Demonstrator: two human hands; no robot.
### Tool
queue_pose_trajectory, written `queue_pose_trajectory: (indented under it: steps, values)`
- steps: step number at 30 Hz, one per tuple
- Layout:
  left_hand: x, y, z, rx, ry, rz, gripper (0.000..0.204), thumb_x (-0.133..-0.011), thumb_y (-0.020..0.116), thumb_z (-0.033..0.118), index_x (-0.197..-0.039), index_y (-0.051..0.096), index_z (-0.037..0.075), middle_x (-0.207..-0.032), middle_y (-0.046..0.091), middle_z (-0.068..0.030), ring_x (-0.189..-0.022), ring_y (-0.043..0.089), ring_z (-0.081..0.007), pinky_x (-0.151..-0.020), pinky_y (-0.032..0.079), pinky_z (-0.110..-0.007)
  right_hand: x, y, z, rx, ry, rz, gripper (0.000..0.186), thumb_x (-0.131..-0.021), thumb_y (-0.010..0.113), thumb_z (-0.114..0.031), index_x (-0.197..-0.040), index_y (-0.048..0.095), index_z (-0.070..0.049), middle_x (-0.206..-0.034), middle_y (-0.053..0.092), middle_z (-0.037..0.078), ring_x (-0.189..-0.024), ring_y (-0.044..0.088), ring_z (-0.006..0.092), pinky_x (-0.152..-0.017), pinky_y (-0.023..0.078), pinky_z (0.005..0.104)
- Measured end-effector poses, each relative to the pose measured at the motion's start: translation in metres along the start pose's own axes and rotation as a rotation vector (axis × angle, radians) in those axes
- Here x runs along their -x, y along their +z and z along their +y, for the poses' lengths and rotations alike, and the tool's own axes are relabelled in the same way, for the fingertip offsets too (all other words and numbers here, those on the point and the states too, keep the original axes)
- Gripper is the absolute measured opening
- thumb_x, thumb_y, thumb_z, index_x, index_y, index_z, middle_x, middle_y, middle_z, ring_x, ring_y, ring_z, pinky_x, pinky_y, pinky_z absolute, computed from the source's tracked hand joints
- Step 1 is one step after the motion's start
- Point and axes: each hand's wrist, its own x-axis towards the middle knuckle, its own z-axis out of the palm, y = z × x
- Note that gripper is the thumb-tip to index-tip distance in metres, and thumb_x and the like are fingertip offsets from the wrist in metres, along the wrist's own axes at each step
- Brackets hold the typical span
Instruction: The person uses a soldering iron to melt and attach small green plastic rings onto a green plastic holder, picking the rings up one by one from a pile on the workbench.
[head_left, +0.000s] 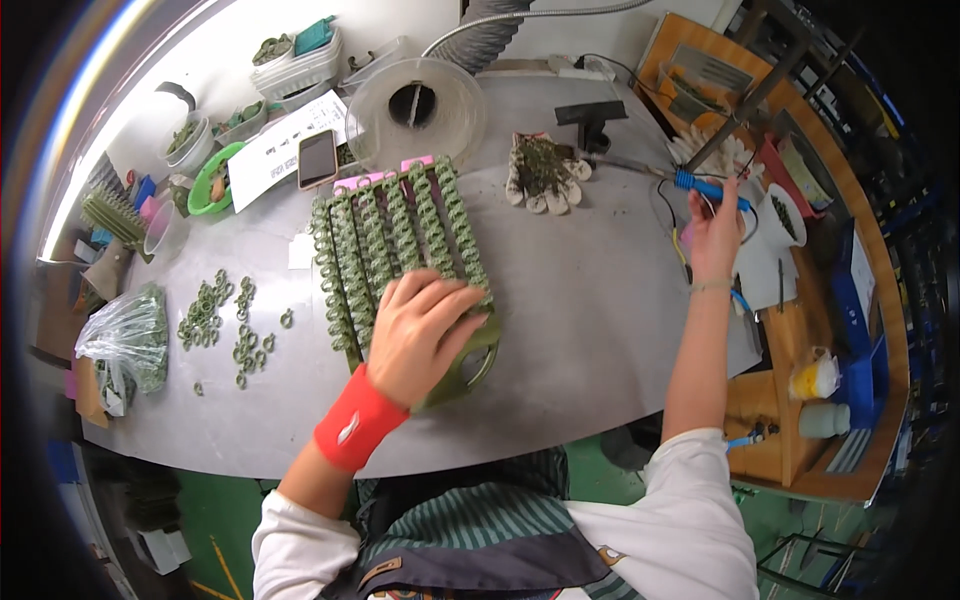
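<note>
My left hand [415,325], with a red wristband, lies over the near end of a green rack [430,400]. Its fingers are bent together above the rows of coiled green rings [400,225]; what they may pinch is hidden. Out to the right, my right hand [714,232] grips the blue handle of a soldering iron [712,189]. The iron's metal shaft points left, toward a black T-shaped piece [592,118] standing on the table. Left of the rack lie several loose green rings [205,312]. A stained work glove [545,172] rests between the rack and the iron.
Behind the rack stand a clear round tub [450,112], a phone [318,159] and a printed sheet [268,150]. A plastic bag [135,335] sits at the table's left edge. To the right, a wooden shelf unit [790,440] holds a white cup [787,215] and jars.
</note>
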Motion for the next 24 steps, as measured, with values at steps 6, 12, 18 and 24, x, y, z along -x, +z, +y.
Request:
queue_pose_trajectory:
  steps: [6,12,18,24]
  values:
    - [0.084,-0.075,0.001,0.326,-0.409,-0.343,0.007,-0.080,0.070,0.002,-0.087,0.070,0.002,-0.083,0.068,-0.0104,-0.076,0.062,-0.0264,-0.069,0.050,-0.034,-0.143,0.019,0.045,-0.057,0.167,-0.010,0.036,-0.096,0.060,-0.028,-0.095,0.056,0.007,-0.080,0.059,0.011,-0.073,0.061,0.0207,-0.070,0.059,0.0314]
    - [0.175,-0.093,0.010,0.391,-1.013,-0.204,0.007,-0.083,0.067,0.003,-0.087,0.071,-0.001,-0.080,0.070,-0.0102,-0.074,0.065,-0.0200,-0.069,0.051,-0.029,-0.215,0.024,0.094,-0.022,0.374,0.030,0.033,-0.093,0.064,-0.027,-0.098,0.057,0.005,-0.090,0.060,0.013,-0.077,0.061,0.0207,-0.073,0.060,0.0309]
    - [0.185,-0.075,0.011,0.561,-1.169,-0.191,0.013,-0.088,0.062,0.002,-0.098,0.068,-0.005,-0.091,0.071,-0.0120,-0.085,0.067,-0.0173,-0.076,0.052,-0.028,-0.214,0.029,0.115,0.047,0.451,-0.163,0.032,-0.090,0.068,-0.021,-0.107,0.059,0.004,-0.103,0.059,0.012,-0.088,0.060,0.0197,-0.077,0.058,0.0278]
    - [0.158,-0.042,0.015,1.432,-1.465,0.154,0.047,-0.095,0.051,0.000,-0.139,0.037,-0.005,-0.135,0.049,-0.0184,-0.122,0.053,-0.0248,-0.101,0.046,-0.035,-0.141,0.014,0.103,0.133,0.491,-0.209,0.028,-0.091,0.068,-0.025,-0.102,0.061,0.000,-0.102,0.063,0.010,-0.086,0.061,0.0146,-0.073,0.055,0.0250]
